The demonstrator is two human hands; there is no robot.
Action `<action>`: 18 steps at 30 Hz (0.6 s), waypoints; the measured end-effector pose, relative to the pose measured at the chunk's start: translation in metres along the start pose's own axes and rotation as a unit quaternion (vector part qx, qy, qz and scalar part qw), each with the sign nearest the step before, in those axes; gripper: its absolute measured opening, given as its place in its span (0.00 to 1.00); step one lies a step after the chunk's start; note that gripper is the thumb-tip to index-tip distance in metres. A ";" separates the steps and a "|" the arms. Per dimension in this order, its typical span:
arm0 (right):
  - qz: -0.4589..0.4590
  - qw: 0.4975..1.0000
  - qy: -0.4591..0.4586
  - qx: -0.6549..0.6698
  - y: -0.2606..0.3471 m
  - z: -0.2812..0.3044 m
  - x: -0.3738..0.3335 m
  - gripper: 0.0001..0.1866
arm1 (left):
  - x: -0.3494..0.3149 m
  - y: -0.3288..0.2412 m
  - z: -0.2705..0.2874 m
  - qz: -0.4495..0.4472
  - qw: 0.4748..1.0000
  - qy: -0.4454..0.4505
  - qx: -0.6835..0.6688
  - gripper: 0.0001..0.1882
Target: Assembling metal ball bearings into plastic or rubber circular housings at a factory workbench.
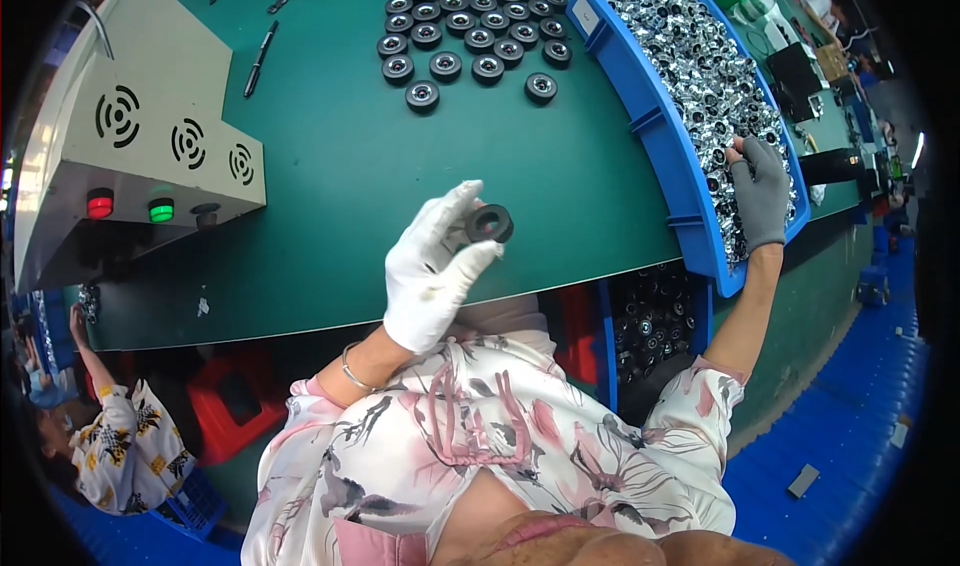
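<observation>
My left hand [428, 266], in a white glove, grips a small black tyre [504, 228] between thumb and fingers above the green table. The tyre's centre looks like an open hole. At the right, my right hand [758, 188] wears a grey glove with bare fingertips and reaches into a long blue bin [668, 181]. Its fingers are drawn together against the shiny chrome wheel hubs [690, 71] heaped there; whether one is pinched cannot be made out. Toward the far side stand several black wheels with chrome centres [445, 65], laid in loose rows.
A beige metal box [150, 171] with red and green lights stands on the left of the green table [330, 226]. Near it lies a black pen [261, 59]. Below the table's edge, a crate holds dark wheels [655, 321]. Another person [125, 446] sits at lower left.
</observation>
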State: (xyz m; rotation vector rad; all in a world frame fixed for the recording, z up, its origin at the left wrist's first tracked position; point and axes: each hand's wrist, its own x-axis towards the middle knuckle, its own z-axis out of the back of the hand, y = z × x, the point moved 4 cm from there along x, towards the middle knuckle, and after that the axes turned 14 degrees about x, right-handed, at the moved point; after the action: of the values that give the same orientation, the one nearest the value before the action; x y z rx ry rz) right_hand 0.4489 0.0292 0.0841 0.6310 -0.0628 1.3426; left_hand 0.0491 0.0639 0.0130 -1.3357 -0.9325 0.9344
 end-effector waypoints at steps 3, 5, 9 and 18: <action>0.004 1.000 -0.006 -0.010 0.004 0.002 -0.001 0.10 | 0.002 0.006 0.004 0.130 0.955 0.065 -0.259 0.23; 0.008 1.000 -0.023 0.004 0.001 0.002 -0.002 0.10 | 0.000 0.007 -0.001 0.226 0.853 0.089 -0.463 0.17; -0.029 0.995 -0.030 0.089 0.002 0.002 -0.003 0.10 | -0.005 0.016 -0.004 0.331 0.789 0.014 -0.517 0.17; -0.078 0.993 -0.018 0.088 0.001 0.000 -0.001 0.12 | -0.015 0.008 -0.003 0.319 0.765 0.032 -0.558 0.21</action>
State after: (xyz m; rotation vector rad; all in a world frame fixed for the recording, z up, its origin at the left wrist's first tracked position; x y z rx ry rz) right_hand 0.4476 0.0286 0.0843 0.7933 0.0746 1.1930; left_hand 0.0464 0.0487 0.0043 -2.8283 -1.0230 0.7884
